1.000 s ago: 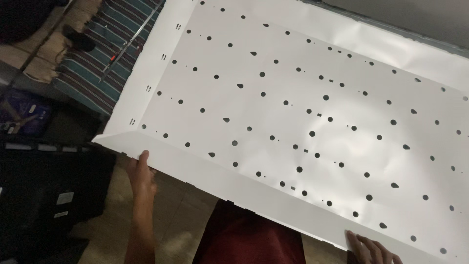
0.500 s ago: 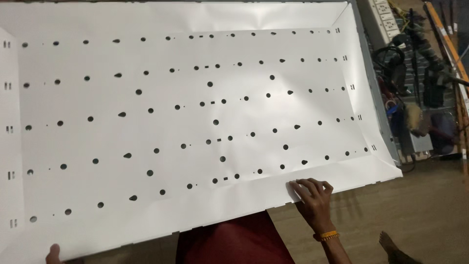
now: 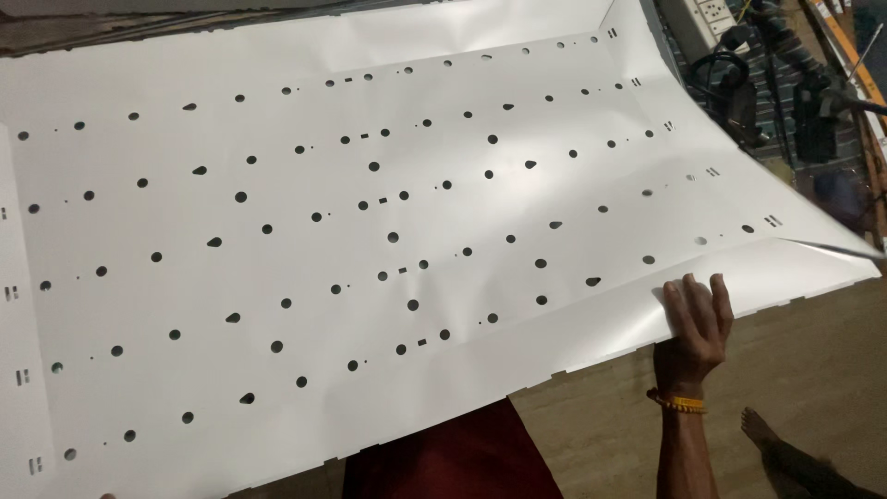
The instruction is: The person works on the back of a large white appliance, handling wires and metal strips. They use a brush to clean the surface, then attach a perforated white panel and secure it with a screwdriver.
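Counted one big white perforated sheet, and just one hand showed, gripping the sheet's near edge. One orange wristband sat below that hand. One bare foot was on the floor, right of the wristband.
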